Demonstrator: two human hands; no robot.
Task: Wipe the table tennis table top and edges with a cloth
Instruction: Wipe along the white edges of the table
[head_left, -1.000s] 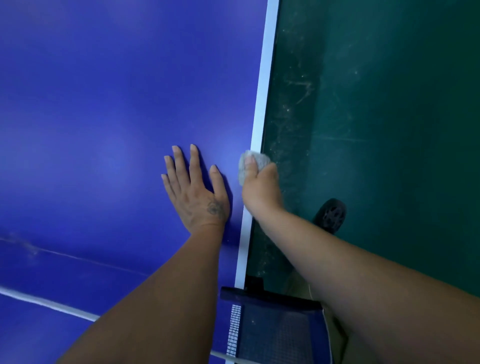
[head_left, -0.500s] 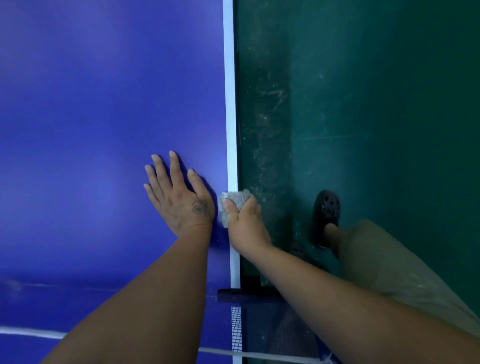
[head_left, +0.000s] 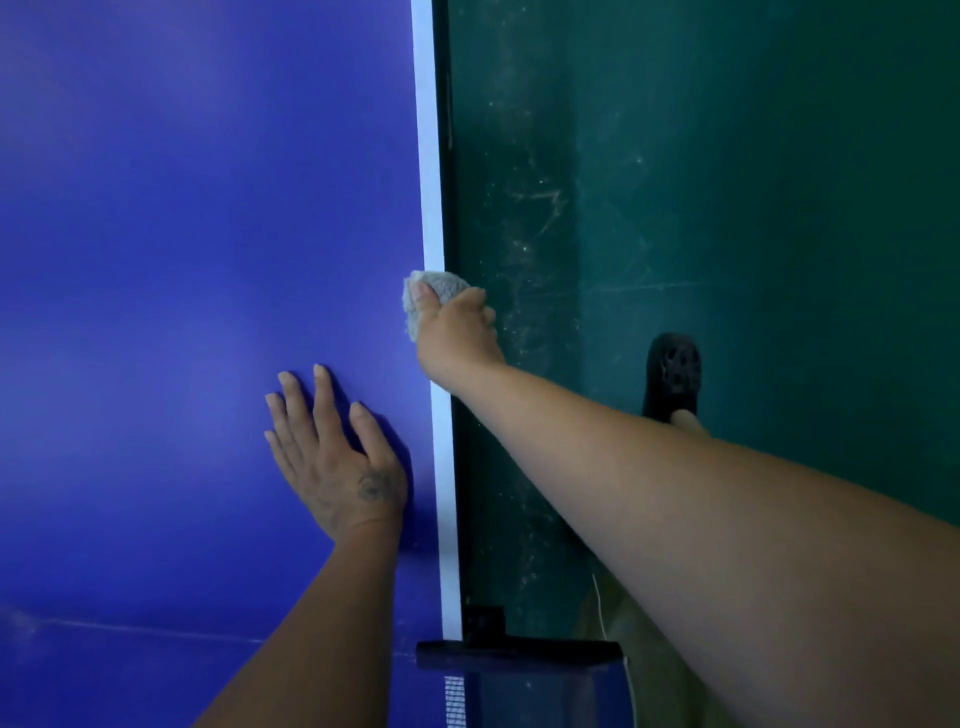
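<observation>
The left hand (head_left: 337, 462) is laid flat on the blue table top (head_left: 182, 260), fingers straight and slightly spread; the cloth (head_left: 434, 291) — bunched in the right hand (head_left: 454, 332) — is pressed on the white edge line (head_left: 428, 156). Edge-wiping is underway; a continued stroke along it seems needed.

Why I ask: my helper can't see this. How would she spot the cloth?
Start at the blue table tennis table and follow the white line along its right edge. Partway along, the right hand grips a small pale grey cloth over that edge. It alone is fuzzy and crumpled; the left hand lies flat, holding nothing.
</observation>
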